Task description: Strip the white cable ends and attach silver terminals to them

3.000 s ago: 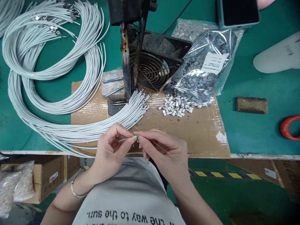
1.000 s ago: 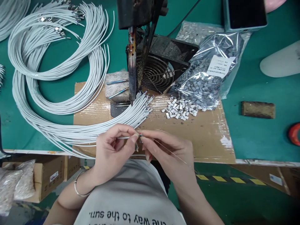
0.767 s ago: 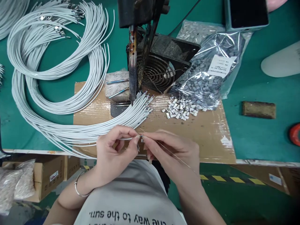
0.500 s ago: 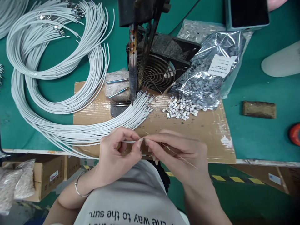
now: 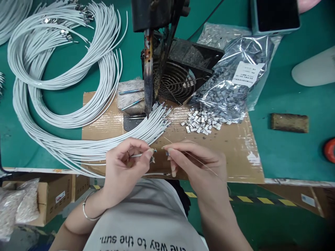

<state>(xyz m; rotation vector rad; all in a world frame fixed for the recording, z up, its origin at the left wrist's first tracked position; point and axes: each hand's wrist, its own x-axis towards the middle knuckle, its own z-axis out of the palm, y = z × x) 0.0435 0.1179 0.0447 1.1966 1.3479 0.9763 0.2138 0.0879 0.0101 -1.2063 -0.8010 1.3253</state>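
My left hand (image 5: pixel 128 167) is closed, with thumb and forefinger pinching a white cable (image 5: pixel 136 155) close to its stripped end. To the right of it, my right hand (image 5: pixel 201 164) is also closed, holding a thin solder wire (image 5: pixel 201 161) that runs back across the hand. A small grey metal piece (image 5: pixel 167 153) shows at the right fingertips. A short gap separates the two hands. Just beyond them lies a bundle of white cables (image 5: pixel 104 149), its ends under the tip of a soldering iron (image 5: pixel 148 80). Loose metal connectors (image 5: pixel 202 120) are piled on the cardboard (image 5: pixel 235 150).
Behind the iron leans a black fan (image 5: pixel 178 82). A clear bag of connectors (image 5: pixel 225 87) lies at the right. Coiled cables (image 5: pixel 23 62) fill the left side. Further right are a brown block (image 5: pixel 289 122), a white cylinder (image 5: pixel 314 69) and a phone-like device (image 5: pixel 277 15).
My hands have drawn apart: the left has shifted left with the cable, and the right slightly away with the solder wire. A cable end now shows below them at the table edge.
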